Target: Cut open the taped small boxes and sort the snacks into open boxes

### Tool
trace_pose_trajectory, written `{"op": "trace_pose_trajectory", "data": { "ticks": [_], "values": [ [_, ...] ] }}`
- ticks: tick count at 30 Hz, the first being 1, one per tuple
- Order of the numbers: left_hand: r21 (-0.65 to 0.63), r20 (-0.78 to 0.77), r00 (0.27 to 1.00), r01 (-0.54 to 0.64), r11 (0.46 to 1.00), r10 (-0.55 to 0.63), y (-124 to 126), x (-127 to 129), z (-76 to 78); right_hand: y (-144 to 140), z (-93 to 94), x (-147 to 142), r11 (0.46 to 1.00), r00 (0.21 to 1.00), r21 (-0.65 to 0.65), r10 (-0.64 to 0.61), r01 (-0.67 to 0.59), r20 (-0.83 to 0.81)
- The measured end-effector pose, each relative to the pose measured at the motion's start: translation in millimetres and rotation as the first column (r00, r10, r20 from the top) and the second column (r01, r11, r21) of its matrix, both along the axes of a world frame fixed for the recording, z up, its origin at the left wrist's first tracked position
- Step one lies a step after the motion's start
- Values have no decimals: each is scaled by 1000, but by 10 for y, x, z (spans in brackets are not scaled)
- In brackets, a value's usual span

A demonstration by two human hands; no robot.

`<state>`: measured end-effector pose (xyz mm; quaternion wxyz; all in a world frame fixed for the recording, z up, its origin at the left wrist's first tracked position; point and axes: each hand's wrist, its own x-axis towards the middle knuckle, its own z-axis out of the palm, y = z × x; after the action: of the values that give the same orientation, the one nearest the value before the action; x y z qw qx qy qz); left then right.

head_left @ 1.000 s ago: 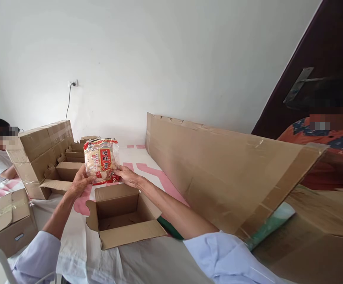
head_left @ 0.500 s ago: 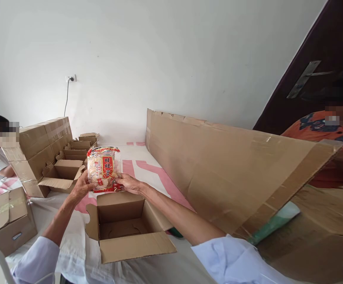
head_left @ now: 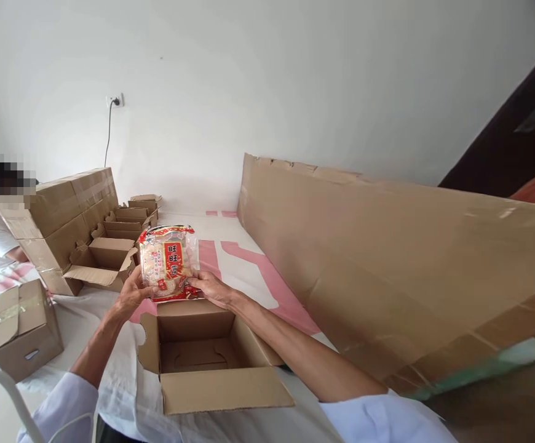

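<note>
The left hand (head_left: 131,294) and the right hand (head_left: 211,289) both clamp the lower corners of a red-and-clear plastic packet of pale round rice crackers (head_left: 169,262), left fingers on its left edge, right fingers on its right edge. The packet is held upright, just above the far rim of a small open brown cardboard box (head_left: 212,354), which sits on the white-and-pink sheet (head_left: 249,271). The box flaps are folded outward; its interior shows only the cardboard bottom. To the far left, a row of open brown cardboard boxes (head_left: 110,261) stands beside a large taped brown carton (head_left: 59,212); their contents are not visible. A closed taped small brown box (head_left: 23,326) lies near left. A long flattened cardboard panel (head_left: 387,258) leans on the right.
</note>
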<state>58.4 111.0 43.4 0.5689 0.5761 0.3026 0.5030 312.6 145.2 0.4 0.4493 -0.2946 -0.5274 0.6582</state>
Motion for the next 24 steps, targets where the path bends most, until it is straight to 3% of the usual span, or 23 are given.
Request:
{"op": "trace_pose_trajectory", "data": {
  "ticks": [5,8,10,12,14,15,19,24],
  "values": [
    [-42,-24,999,-25,999,24,-107,-18,-274,-107,37,85,993,991,23,-116,115,61],
    [-134,-203,966,-191,972,161,-189,-300,-561,-147,138,233,961,953,109,-267,253,141],
    [-151,-347,888,-371,916,302,-224,-597,-727,-162,228,362,898,888,238,-417,370,192],
    [-117,-475,739,-592,797,479,-208,-913,-825,-168,319,479,795,801,402,-561,453,207],
    [-77,-525,632,-703,707,571,-120,-1175,-854,-165,396,553,713,743,519,-638,472,201],
    [-54,-538,589,-738,673,603,-52,-1269,-852,-160,426,570,696,732,547,-650,465,205],
    [54,-541,485,-795,604,687,309,-1368,-848,-131,476,539,723,734,554,-624,413,267],
    [175,-461,514,-747,642,724,687,-1212,-938,-145,443,558,732,729,533,-625,425,277]
  ]
}}
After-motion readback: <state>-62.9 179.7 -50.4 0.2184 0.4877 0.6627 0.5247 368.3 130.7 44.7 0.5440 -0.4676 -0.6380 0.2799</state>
